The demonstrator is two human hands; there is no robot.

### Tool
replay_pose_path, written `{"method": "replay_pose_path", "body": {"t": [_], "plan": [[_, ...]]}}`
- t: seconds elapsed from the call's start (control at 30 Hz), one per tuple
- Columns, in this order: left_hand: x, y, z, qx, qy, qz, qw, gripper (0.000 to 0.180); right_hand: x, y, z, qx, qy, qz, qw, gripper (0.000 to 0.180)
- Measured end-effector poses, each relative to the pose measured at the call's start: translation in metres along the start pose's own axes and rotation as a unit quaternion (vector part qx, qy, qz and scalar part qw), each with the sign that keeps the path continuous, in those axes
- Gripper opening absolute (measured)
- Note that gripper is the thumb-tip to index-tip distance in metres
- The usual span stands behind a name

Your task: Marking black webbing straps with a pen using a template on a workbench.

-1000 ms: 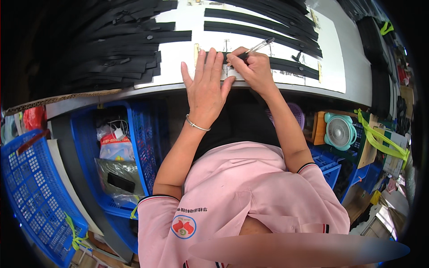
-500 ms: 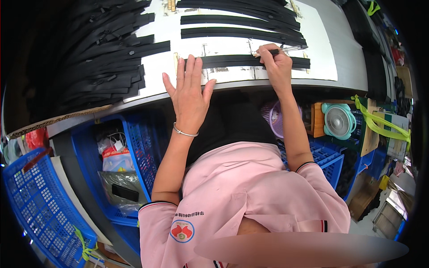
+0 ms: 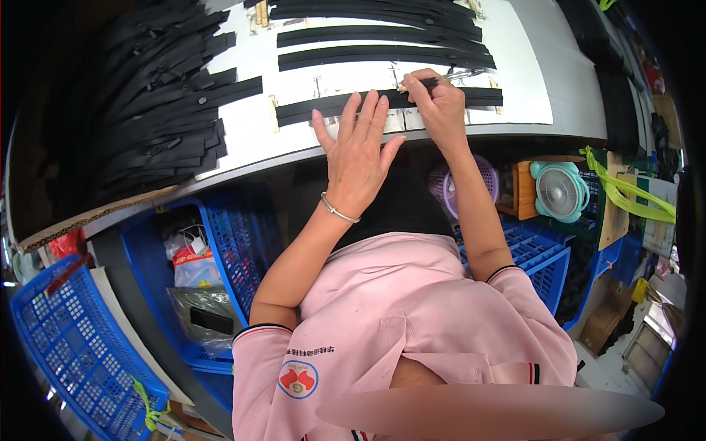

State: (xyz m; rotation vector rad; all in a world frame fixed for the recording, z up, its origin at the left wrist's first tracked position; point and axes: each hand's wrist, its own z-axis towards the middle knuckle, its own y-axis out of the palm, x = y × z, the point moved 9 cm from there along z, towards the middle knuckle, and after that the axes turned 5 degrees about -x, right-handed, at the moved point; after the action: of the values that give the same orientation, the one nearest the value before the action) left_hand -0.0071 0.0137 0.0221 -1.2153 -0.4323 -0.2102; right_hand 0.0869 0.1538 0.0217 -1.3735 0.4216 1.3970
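Observation:
A long black zipper strip [image 3: 476, 98] lies across the white board [image 3: 523, 88] near the table's front edge. My left hand [image 3: 359, 151] rests with fingers spread, its fingertips pressing on the strip left of its middle. Just above the strip, my right hand [image 3: 440, 110] closes round a slim pen [image 3: 463, 75] with a pale tip and a clear rear end. That tip is at the strip's upper edge. Farther back, several similar black strips [image 3: 382, 55] lie roughly parallel. Dark marks and small tan pieces [image 3: 275, 114] show on the board.
A large heap of black strips [image 3: 162, 103] covers the table's left side. Below stand blue crates [image 3: 88, 353], one holding bags and a phone [image 3: 211, 320]. A purple basket [image 3: 478, 187] and a turquoise fan [image 3: 559, 191] sit under the table at right.
My left hand has slid right along the strip, closer to my right hand. My right hand and the pen have shifted slightly left along the strip. The whole view has shifted a little.

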Motion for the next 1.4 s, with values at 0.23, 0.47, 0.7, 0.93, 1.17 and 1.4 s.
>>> {"method": "replay_pose_path", "body": {"t": [0.23, 0.47, 0.7, 0.93, 1.17, 1.4], "plan": [[-0.002, 0.004, -0.002, 0.003, 0.001, 0.015, 1.000, 0.063, 0.000, -0.001, -0.002, -0.002, 0.004, 0.022, 1.000, 0.021], [-0.001, 0.005, -0.003, 0.011, 0.013, 0.033, 0.999, 0.063, -0.002, 0.002, -0.003, -0.076, -0.022, 0.014, 0.997, 0.019], [0.001, 0.005, -0.001, 0.017, 0.020, 0.037, 0.999, 0.062, 0.000, 0.003, -0.004, -0.050, -0.052, -0.003, 0.997, 0.017], [0.002, 0.004, -0.001, 0.004, 0.022, 0.046, 0.999, 0.063, -0.007, -0.026, -0.008, -0.041, -0.007, 0.146, 0.988, 0.017], [0.004, 0.005, -0.001, 0.003, 0.029, 0.054, 0.998, 0.063, 0.038, -0.116, 0.002, 0.086, 0.001, 0.126, 0.988, 0.015], [0.016, 0.003, 0.009, 0.010, 0.002, 0.001, 1.000, 0.056, 0.068, -0.108, 0.001, 0.048, 0.066, 0.098, 0.992, 0.014]]}}
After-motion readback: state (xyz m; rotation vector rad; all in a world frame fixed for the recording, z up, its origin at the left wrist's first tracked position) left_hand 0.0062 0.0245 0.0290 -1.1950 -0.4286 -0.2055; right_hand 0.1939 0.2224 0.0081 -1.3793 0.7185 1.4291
